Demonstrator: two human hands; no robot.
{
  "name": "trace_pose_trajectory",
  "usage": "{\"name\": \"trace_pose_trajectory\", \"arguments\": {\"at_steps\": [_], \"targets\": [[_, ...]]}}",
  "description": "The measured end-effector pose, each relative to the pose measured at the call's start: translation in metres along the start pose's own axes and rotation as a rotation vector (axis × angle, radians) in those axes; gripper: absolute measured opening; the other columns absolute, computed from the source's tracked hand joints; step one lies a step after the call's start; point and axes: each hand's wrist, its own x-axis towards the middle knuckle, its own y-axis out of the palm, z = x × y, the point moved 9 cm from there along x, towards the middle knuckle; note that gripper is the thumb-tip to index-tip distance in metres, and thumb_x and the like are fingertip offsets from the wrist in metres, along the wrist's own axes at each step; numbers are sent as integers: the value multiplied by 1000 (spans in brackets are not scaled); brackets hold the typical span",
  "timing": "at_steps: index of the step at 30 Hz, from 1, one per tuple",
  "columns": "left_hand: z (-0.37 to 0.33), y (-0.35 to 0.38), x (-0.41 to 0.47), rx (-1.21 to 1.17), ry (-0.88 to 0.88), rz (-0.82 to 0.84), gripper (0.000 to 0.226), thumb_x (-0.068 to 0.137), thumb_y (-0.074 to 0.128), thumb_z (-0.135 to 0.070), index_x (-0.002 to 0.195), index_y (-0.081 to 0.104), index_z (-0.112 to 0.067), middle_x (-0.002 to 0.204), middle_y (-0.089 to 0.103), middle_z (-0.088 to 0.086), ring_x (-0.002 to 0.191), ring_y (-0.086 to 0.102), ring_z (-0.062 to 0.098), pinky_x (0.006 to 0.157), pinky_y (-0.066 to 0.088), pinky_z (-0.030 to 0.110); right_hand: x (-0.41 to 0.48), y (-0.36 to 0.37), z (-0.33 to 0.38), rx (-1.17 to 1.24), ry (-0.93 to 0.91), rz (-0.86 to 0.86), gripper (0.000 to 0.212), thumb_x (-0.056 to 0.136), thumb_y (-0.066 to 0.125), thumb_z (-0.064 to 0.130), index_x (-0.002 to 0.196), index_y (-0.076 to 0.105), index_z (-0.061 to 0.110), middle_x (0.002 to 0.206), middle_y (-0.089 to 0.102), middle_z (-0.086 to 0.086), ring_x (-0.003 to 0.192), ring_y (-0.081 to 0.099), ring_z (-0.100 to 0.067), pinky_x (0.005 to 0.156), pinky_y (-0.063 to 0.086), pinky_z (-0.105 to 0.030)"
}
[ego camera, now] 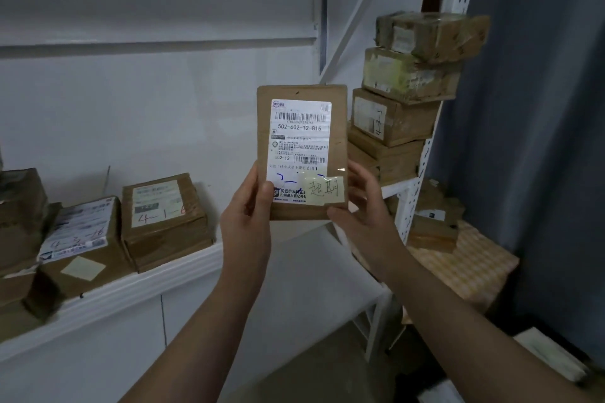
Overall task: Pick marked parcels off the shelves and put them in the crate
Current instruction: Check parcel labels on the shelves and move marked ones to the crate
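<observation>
White shelves, brown parcels.
At left we see a white shelf (131, 285) bearing a parcel with red handwriting (165, 219), just beside a parcel with a yellow note (82, 249); the right shelf (397, 188) carries a stack of parcels (399, 101).

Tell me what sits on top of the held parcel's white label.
A yellow note with handwriting sticks on the lower right corner of the label. It covers part of the blue pen marks beneath. The left hand, holding the parcel, covers the label's lower left edge.
</observation>
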Motion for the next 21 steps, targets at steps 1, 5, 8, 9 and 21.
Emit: {"name": "trace_pose_trajectory", "arguments": {"at_steps": [1,5,8,9,21], "targets": [[2,-1,-6,2,-5,26,36,99,47,-21,133,52,-28,120,65,-8,108,61,4,90,52,25,-10,0,0,-14,16,-15,69,84,63,-5,139,36,26,132,50,7,122,50,-8,97,50,-34],[10,-4,-39,-40,-66,119,36,98,49,-19,134,54,-20,120,66,-6,110,61,7,93,51,27,-60,-2,-5,-70,97,-116,69,83,65,-3,138,36,27,132,49,4,122,48,-9,94,49,-21],[17,0,-71,-90,-148,177,31,96,53,-17,127,60,-19,113,68,-12,104,63,3,87,51,19,-105,-11,-5,-74,153,-191,66,86,63,-1,138,34,26,131,48,6,117,49,-1,91,47,-15],[19,5,-83,-103,-181,212,29,95,55,-17,124,61,-19,109,69,-13,101,64,2,85,51,19,-120,-16,-6,-80,173,-221,66,86,63,1,140,34,25,130,49,6,115,50,3,91,46,-14],[16,117,-261,-76,-385,710,32,91,61,-18,122,53,-22,105,63,-16,92,62,-3,66,46,5,-322,-134,-24,-96,380,-683,54,86,70,25,132,42,34,123,55,12,117,53,-7,97,50,-33]]}}
